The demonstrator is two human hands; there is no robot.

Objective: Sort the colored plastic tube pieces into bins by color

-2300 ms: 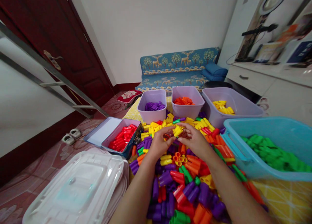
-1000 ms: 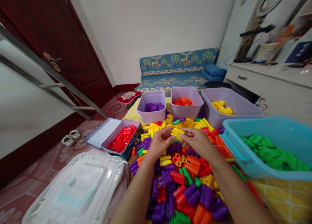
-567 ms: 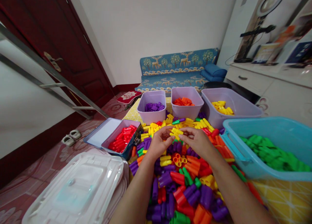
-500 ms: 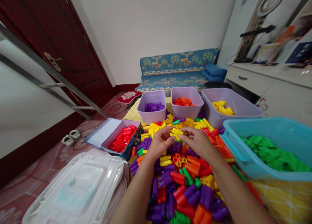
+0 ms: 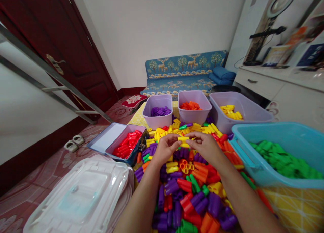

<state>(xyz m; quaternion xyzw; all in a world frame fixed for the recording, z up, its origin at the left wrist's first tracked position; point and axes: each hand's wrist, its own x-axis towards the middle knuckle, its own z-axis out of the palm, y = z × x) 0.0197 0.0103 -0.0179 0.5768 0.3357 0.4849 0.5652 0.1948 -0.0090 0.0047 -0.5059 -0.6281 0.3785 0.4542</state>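
Observation:
Yellow plastic pieces are held between my two hands, above a heap of mixed coloured pieces. My left hand pinches their left end with thumb and fingers. At the right end, my right hand grips them the same way. Purple pieces lie just below my fingers, and loose yellow pieces lie to the left and beyond. Nearer my forearms are red, purple, green and orange pieces.
Lilac bins hold purple, orange and yellow pieces. A turquoise bin with green pieces is at right. On the left are an open box of red pieces and stacked lids.
The yellow pieces between my fingers have turned from slanted to nearly level. Both hands have barely moved.

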